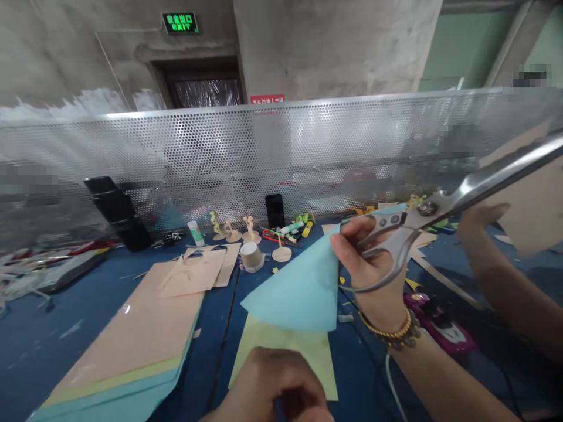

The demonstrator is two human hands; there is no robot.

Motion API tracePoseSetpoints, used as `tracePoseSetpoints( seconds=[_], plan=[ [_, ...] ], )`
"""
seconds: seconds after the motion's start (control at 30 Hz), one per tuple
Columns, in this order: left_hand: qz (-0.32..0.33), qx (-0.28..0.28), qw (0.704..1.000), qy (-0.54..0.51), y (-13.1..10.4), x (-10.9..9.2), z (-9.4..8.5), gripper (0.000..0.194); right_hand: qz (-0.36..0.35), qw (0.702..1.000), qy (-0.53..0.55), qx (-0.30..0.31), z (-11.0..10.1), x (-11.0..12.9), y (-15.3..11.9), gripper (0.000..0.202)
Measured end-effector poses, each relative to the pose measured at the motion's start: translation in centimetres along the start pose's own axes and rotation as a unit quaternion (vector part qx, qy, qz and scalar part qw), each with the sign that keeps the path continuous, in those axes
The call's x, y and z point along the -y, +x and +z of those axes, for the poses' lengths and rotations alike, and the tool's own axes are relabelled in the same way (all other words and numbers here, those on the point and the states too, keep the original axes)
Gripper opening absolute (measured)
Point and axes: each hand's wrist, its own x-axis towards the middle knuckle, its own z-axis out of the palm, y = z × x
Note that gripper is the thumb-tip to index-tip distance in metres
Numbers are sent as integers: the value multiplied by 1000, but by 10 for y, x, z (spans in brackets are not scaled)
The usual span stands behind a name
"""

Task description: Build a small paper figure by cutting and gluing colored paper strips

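Observation:
A light blue piece of paper (299, 287) with a curved lower edge hangs from my right hand (373, 269), pinched at its top corner between thumb and fingers. The same hand also carries metal scissors (428, 211), their handle loops around the fingers and the blades pointing up to the right. Low in the middle, my left hand (277, 381) has its fingers curled, apart from the blue paper; whether anything is in them is hidden. Beneath, on the table, lies a pale yellow-green sheet (285, 346), partly covered from view by my left hand.
A stack of coloured paper (127, 328) lies at left on the blue table (211, 351). Behind are a tape roll (251, 256), a glue stick (196, 233), small figures (248, 225) and a phone (275, 210). A perforated metal divider (308, 152) spans the back. Another person's arm (497, 264) is at right.

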Motion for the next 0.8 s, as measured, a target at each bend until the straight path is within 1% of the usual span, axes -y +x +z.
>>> tracePoseSetpoints(
  seconds=[0.07, 0.1, 0.13, 0.17, 0.2, 0.23, 0.27, 0.3, 0.33, 0.37, 0.4, 0.47, 0.5, 0.57, 0.6, 0.63, 0.67, 0.7, 0.77, 0.8],
  plan=[
    [-68, -21, 995, -67, 7, -2, -7, 37, -1, 1000, -13, -12, 4, -2, 8, 12],
    [-83, -52, 993, -62, 10, -3, -11, 33, 3, 1000, -16, -8, 7, -5, 12, 13],
    [-70, -95, 993, -19, 14, -2, -15, 28, 8, 1000, -19, -3, 9, -8, 16, 13],
    [-32, -147, 987, 59, 18, 0, -17, 26, 13, 1000, -22, 4, 13, -12, 20, 14],
    [32, -198, 967, 154, 22, 4, -20, 26, 18, 999, -26, 12, 16, -17, 24, 14],
    [96, -225, 936, 252, 27, 9, -21, 25, 23, 999, -28, 20, 20, -21, 28, 14],
    [142, -237, 899, 341, 32, 14, -22, 24, 28, 999, -29, 27, 23, -25, 30, 14],
    [163, -233, 867, 409, 37, 20, -22, 27, 33, 998, -30, 34, 27, -28, 32, 15],
    [160, -218, 850, 453, 42, 26, -23, 34, 39, 998, -31, 41, 30, -31, 33, 15],
    [146, -203, 847, 470, 46, 31, -23, 41, 43, 997, -31, 47, 33, -32, 34, 15],
    [128, -193, 855, 463, 51, 36, -24, 42, 48, 997, -30, 54, 36, -32, 34, 16],
    [92, -184, 892, 402, 59, 42, -29, 39, 57, 995, -26, 72, 37, -30, 34, 18],
    [74, -187, 912, 357, 63, 43, -34, 39, 64, 994, -24, 85, 36, -28, 34, 18],
    [16, -200, 940, 277, 70, 45, -50, 36, 77, 991, -23, 111, 28, -25, 36, 20],
    [-29, -215, 941, 259, 74, 45, -62, 29, 80, 989, -24, 119, 22, -24, 38, 22],
    [-94, -221, 934, 264, 77, 46, -75, 23, 81, 989, -25, 121, 16, -24, 40, 23],
    [-116, -233, 927, 269, 81, 46, -89, 24, 79, 990, -25, 116, 8, -25, 43, 24],
    [-126, -231, 927, 267, 84, 47, -103, 26, 76, 991, -25, 111, 0, -27, 47, 24],
    [-137, -208, 937, 245, 91, 49, -131, 28, 69, 990, -25, 118, -15, -31, 54, 28],
    [-138, -198, 941, 239, 94, 50, -143, 29, 69, 988, -26, 138, -21, -33, 57, 30]
  ],
)
